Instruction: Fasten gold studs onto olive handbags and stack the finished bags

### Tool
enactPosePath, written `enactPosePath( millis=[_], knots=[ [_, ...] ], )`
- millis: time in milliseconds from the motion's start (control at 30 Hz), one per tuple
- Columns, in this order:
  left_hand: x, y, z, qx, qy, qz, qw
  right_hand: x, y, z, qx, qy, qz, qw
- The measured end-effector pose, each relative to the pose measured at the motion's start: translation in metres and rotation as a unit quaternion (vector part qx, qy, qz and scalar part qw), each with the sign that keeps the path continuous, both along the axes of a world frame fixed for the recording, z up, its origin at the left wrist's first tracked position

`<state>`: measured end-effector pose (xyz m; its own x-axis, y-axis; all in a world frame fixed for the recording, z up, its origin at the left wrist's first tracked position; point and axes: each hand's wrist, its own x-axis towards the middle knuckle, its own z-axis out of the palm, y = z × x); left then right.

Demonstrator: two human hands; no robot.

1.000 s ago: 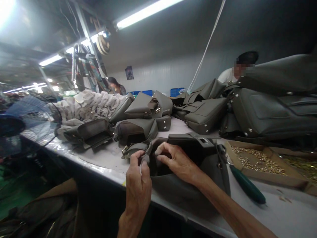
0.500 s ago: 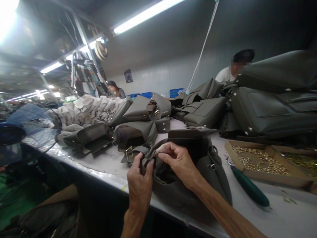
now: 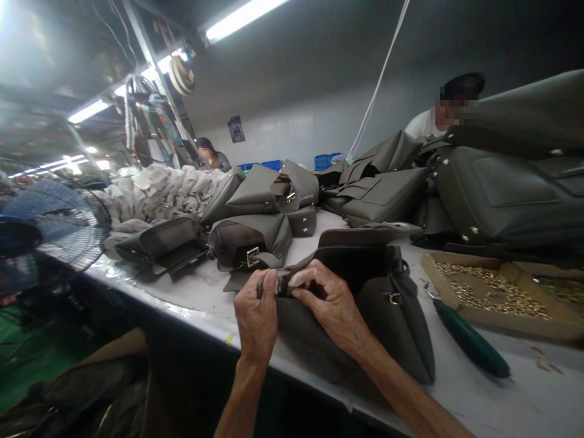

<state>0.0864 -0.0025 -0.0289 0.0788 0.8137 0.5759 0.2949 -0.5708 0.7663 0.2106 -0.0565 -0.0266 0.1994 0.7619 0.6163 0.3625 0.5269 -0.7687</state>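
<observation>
The grip of the left hand point(image 3: 255, 310) and right hand point(image 3: 335, 307) is clamped on a narrow grey leather strap end point(image 3: 280, 285) at the open mouth of the dark grey leather handbag point(image 3: 392, 328), which is laid at the white surface point(image 3: 196, 292) edge. A green-handled tool point(image 3: 469, 347) is left unused beside it.

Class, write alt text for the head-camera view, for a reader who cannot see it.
The left hand and right hand pinch the near edge of an open grey handbag on a white table. A green-handled tool and a cardboard tray of brass fittings lie to its right; more bags are piled behind.
</observation>
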Motion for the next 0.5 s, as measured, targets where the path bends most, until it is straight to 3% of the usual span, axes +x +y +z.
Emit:
enactPosePath(
  millis=[233, 500],
  knots=[
    [-0.0037, -0.0008, -0.0055, -0.070, -0.042, -0.029, 0.996, -0.0046, 0.0046, -0.0055, -0.002, -0.009, -0.057, 0.998],
    [-0.0013, -0.0032, -0.0020, -0.087, -0.064, -0.058, 0.992, -0.0094, 0.0092, -0.0114, -0.002, -0.017, -0.090, 0.996]
  ],
)
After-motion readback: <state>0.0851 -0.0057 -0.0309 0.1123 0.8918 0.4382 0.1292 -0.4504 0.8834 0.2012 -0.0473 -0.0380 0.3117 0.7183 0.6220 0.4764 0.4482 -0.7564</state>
